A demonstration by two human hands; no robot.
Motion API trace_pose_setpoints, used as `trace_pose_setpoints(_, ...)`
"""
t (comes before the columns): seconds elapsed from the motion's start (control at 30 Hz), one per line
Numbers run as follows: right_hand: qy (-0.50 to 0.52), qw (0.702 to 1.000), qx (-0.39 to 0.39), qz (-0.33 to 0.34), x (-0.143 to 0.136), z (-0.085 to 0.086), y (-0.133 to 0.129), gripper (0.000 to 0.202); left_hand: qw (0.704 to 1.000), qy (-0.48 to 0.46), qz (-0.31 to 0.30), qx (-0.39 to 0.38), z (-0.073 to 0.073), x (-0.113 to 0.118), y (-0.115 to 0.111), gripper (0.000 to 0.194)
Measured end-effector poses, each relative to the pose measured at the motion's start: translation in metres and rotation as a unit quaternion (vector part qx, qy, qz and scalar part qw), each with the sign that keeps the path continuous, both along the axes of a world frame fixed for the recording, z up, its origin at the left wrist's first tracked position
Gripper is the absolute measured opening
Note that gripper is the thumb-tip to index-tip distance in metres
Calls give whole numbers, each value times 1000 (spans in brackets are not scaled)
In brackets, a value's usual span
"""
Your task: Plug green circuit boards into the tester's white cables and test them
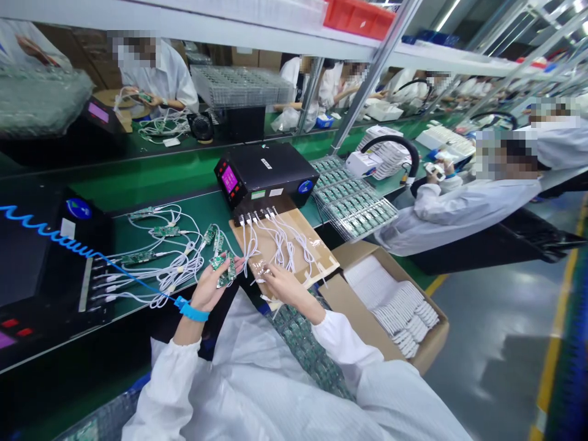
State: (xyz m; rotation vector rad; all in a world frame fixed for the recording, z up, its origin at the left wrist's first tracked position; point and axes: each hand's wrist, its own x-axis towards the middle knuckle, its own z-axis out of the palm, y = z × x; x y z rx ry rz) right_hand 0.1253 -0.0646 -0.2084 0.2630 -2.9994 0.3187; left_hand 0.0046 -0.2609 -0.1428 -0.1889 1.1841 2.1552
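My left hand (212, 288), with a blue strap at its wrist, holds several small green circuit boards (226, 269) over the front edge of the bench. Close by on the right, my right hand (281, 283) pinches a small board (261, 269) by its edge, above a cardboard sheet (301, 245). White cables (278, 236) run over this sheet from a black tester (271, 174) with a pink screen. Left of my hands, more boards (168, 231) lie on the green bench, joined to a tangle of white cables (184, 269).
A second black device (41, 245) stands at the left, with a blue coiled cord (68, 242) before it. Clear trays of boards (351, 199) and a carton of white parts (432, 343) are at the right. A person (463, 208) sits beyond.
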Motion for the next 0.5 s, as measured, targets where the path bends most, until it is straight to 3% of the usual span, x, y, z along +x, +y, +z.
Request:
trace_pose_setpoints(0.13,25,999,-5,43,-5,-5,-2,18,999,-5,36,-11,-6,0,3,24)
trace_pose_setpoints(0.27,22,999,-25,26,-8,-9,-2,14,999,1,31,-21,-11,2,6,27)
trace_pose_setpoints(0.5,141,972,-190,-14,-3,10,-2,16,999,12,33,-13,-18,5,20,29)
